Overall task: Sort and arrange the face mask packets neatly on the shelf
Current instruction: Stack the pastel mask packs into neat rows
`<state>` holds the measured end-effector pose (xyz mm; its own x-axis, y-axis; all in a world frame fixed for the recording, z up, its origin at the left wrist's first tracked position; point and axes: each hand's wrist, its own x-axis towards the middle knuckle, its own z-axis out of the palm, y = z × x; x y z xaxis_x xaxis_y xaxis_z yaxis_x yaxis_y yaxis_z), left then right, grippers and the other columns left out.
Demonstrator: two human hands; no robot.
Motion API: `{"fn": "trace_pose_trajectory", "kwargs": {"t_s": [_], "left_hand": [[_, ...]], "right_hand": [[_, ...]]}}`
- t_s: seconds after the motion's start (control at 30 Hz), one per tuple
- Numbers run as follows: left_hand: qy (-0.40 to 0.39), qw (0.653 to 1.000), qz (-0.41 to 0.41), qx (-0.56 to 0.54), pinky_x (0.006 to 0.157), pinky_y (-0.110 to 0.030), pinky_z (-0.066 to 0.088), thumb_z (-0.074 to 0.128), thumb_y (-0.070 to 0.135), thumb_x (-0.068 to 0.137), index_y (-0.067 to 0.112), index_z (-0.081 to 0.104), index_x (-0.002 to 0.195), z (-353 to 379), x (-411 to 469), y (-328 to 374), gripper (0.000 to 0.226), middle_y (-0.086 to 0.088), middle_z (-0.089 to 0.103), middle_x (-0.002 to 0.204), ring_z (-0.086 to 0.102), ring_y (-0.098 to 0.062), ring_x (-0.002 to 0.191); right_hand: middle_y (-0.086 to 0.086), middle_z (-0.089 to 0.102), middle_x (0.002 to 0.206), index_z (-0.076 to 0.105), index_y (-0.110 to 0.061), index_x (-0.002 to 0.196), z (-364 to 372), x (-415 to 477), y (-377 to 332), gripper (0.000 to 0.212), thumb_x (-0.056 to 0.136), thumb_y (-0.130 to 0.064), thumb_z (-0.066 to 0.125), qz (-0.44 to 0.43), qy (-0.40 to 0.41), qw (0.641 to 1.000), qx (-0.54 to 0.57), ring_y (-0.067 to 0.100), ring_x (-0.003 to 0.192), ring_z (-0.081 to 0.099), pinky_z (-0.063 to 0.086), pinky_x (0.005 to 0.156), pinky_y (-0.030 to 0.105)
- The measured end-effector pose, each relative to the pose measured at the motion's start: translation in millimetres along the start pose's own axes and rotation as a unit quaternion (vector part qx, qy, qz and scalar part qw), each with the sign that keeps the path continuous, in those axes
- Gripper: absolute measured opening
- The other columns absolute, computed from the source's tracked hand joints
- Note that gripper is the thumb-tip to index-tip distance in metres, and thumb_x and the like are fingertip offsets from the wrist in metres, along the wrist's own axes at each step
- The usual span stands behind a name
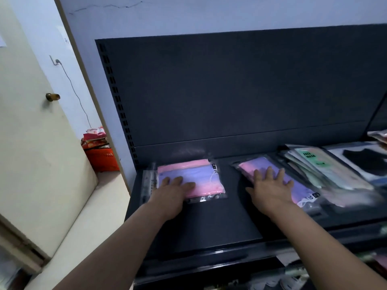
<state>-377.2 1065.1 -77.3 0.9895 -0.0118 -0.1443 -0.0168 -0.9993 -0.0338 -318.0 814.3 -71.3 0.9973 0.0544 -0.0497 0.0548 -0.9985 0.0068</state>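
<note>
Early in the sort: one pink-and-purple packet (189, 177) squared near shelf (219, 222) left edge under flat left hand (174, 190), fingers together. Matching tilted packet (278, 181) mid-shelf, beneath spread right hand (271, 186), palm down, not yet aligned. Right end: overlapping heap of mixed packets (326, 172), apparently unsorted.

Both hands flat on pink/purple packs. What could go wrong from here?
1. The right hand presses a tilted pack that touches the loose fanned pile; sliding it could drag the pile along.
2. The left hand lies on a stack of slick packets; a push may shear the layers out of line.
</note>
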Motion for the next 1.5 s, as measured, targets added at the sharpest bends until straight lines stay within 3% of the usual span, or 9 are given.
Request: {"fn": "trace_pose_trajectory", "kwargs": {"t_s": [0.2,0.37,0.53,0.77,0.93,1.1,1.27,1.4,1.5], "left_hand": [[0.009,0.999,-0.034,-0.013,0.100,-0.048,0.041,0.040,0.008,0.088,0.030,0.040,0.136,-13.7,9.6,24.1,0.053,-0.007,0.045,0.137,0.040,-0.030,0.125],[0.014,0.999,-0.029,-0.035,0.103,-0.047,0.040,0.041,0.006,0.086,0.028,0.034,0.142,-12.4,10.8,36.4,0.060,-0.007,0.038,0.143,0.035,-0.030,0.132],[0.027,0.998,-0.052,-0.017,0.103,-0.046,0.040,0.045,0.011,0.087,0.022,0.038,0.139,-19.2,19.7,44.5,0.054,-0.007,0.041,0.142,0.037,-0.029,0.131],[0.175,0.978,0.027,-0.110,0.117,-0.031,0.020,0.051,0.018,0.095,0.015,0.021,0.151,-37.7,38.2,90.0,0.064,-0.003,0.020,0.159,0.019,-0.019,0.146],[0.165,0.979,0.075,-0.090,0.113,-0.029,0.024,0.051,0.014,0.091,0.014,0.041,0.140,-35.7,49.0,117.2,0.050,-0.004,0.037,0.150,0.032,-0.020,0.138],[0.142,0.978,0.150,-0.035,0.117,-0.032,0.021,0.050,0.005,0.087,0.023,0.044,0.141,-33.1,64.1,135.3,0.057,-0.001,0.034,0.154,0.027,-0.020,0.143],[0.103,0.970,0.217,0.037,0.119,-0.035,0.014,0.039,0.001,0.091,0.026,0.030,0.149,-35.6,79.6,161.9,0.064,0.000,0.024,0.159,0.015,-0.018,0.148],[0.080,0.972,0.215,0.043,0.119,-0.036,0.017,0.037,0.002,0.092,0.030,0.026,0.150,-34.1,92.1,180.8,0.066,-0.002,0.020,0.160,0.015,-0.020,0.148],[0.075,0.983,0.154,0.061,0.107,-0.040,0.033,0.040,0.009,0.091,0.032,0.037,0.145,-33.4,89.9,195.7,0.058,-0.005,0.035,0.151,0.030,-0.028,0.138]], "right_hand": [[0.008,0.036,0.146,0.028,-0.013,0.142,4.2,5.5,21.7,0.048,0.098,-0.027,0.039,-0.023,-0.012,0.999,0.028,0.030,0.133,0.034,0.041,0.095,0.042],[0.008,0.049,0.134,0.042,-0.013,0.134,2.3,1.2,31.6,0.047,0.089,-0.001,0.034,-0.073,0.022,0.996,0.042,0.028,0.124,0.045,0.044,0.096,0.038],[0.009,0.061,0.124,0.049,-0.019,0.131,-1.5,-4.0,42.0,0.050,0.086,0.000,0.038,-0.076,0.068,0.989,0.106,0.027,0.113,0.058,0.047,0.091,0.036],[0.011,0.063,0.123,0.043,-0.025,0.139,-8.2,-6.1,72.2,0.063,0.083,0.003,0.040,-0.039,0.142,0.972,0.184,0.030,0.107,0.062,0.047,0.084,0.035],[0.020,0.069,0.100,0.054,-0.019,0.130,-34.3,-11.0,87.7,0.043,0.092,-0.001,0.044,-0.079,0.234,0.942,0.228,0.037,0.090,0.064,0.046,0.070,0.039],[0.011,0.064,0.124,0.052,-0.018,0.134,-54.6,-13.7,95.0,0.041,0.095,-0.008,0.047,-0.142,0.290,0.904,0.280,0.032,0.107,0.062,0.046,0.084,0.034],[0.005,0.041,0.149,0.040,-0.018,0.142,-55.1,4.1,122.7,0.064,0.084,0.010,0.042,-0.132,0.238,0.949,0.161,0.018,0.137,0.039,0.032,0.110,0.029],[0.003,0.041,0.149,0.037,-0.021,0.144,-39.5,12.7,142.6,0.065,0.085,0.007,0.039,-0.106,0.177,0.968,0.146,0.020,0.134,0.043,0.039,0.103,0.032],[0.007,0.049,0.143,0.038,-0.021,0.143,-29.7,19.4,152.4,0.061,0.087,0.005,0.038,-0.067,0.157,0.972,0.164,0.026,0.124,0.053,0.043,0.093,0.032]]}}
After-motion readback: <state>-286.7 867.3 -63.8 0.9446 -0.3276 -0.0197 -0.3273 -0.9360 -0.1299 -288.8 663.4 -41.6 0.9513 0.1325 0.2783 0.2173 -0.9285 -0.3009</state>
